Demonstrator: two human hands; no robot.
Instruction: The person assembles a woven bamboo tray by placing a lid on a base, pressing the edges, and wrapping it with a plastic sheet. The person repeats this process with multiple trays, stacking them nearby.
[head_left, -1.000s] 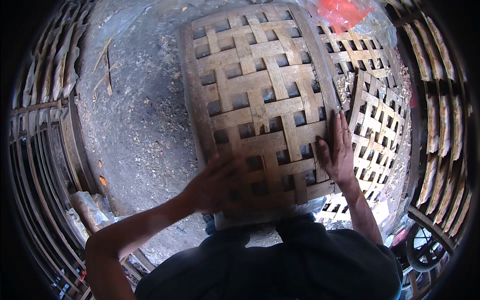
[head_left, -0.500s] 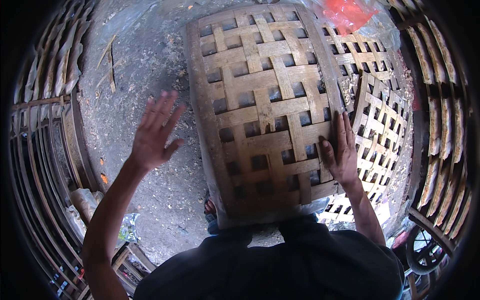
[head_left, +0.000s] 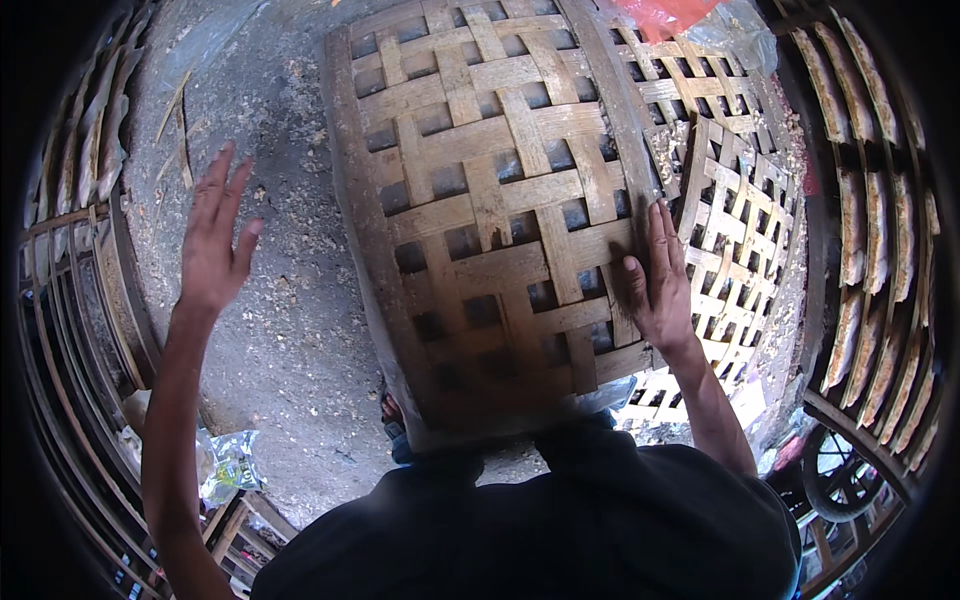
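In front of me is a large wooden-framed tray point(head_left: 487, 187) woven from wide flat bamboo strips, with clear plastic showing at its left and near edges. My right hand point(head_left: 664, 285) lies at the tray's right rail, fingers stretched out and thumb apart over the weave. It appears to touch the rail without gripping it. My left hand point(head_left: 214, 240) is open over the floor, well left of the tray, and holds nothing. Beyond my right hand, a second woven panel point(head_left: 743, 215) with a finer lattice slants against another woven panel point(head_left: 665, 98).
Red plastic point(head_left: 665, 14) lies at the far right end. Slatted racks line both sides, the right rack point(head_left: 858, 230) bearing rows of pale strips. A spoked wheel point(head_left: 838, 475) stands at lower right, a plastic packet point(head_left: 232, 465) at lower left. Crumbs litter the grey floor point(head_left: 290, 330).
My left hand has swung left, farther from the tray. The right hand stays at the tray's right rail. The whole view has shifted slightly.
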